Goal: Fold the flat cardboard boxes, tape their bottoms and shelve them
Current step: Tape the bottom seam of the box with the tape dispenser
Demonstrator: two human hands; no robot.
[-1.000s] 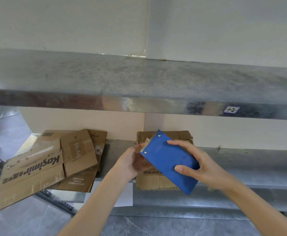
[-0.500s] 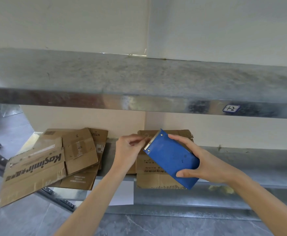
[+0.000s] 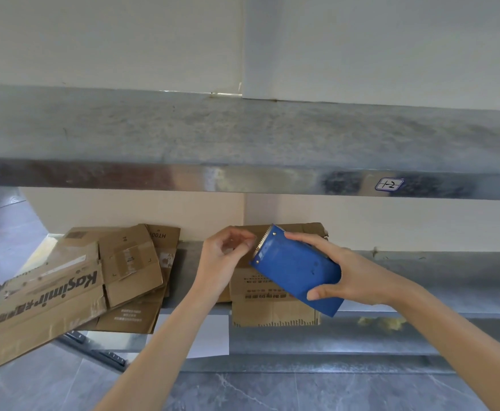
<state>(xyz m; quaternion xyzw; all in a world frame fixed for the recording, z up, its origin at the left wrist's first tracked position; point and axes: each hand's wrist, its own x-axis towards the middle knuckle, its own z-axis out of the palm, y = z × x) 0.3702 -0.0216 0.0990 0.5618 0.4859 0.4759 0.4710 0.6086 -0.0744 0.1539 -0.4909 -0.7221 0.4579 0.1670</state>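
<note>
Taping prep: the right hand (image 3: 358,280) grips the blue tape dispenser (image 3: 297,275). The left hand (image 3: 223,256), just beside it, pinches the tape end (image 3: 242,247) (clear, barely visible). Next, likely: pull a length free.

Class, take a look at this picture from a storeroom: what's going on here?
A person stands at a metal rack. The right hand grips a blue tape dispenser, and the left hand has its fingertips pinched at the dispenser's toothed edge, apparently after the tape end, though no tape shows clearly. Flat cardboard boxes lie on the lower shelf, with another cardboard box behind the hands. None is folded yet.
</note>
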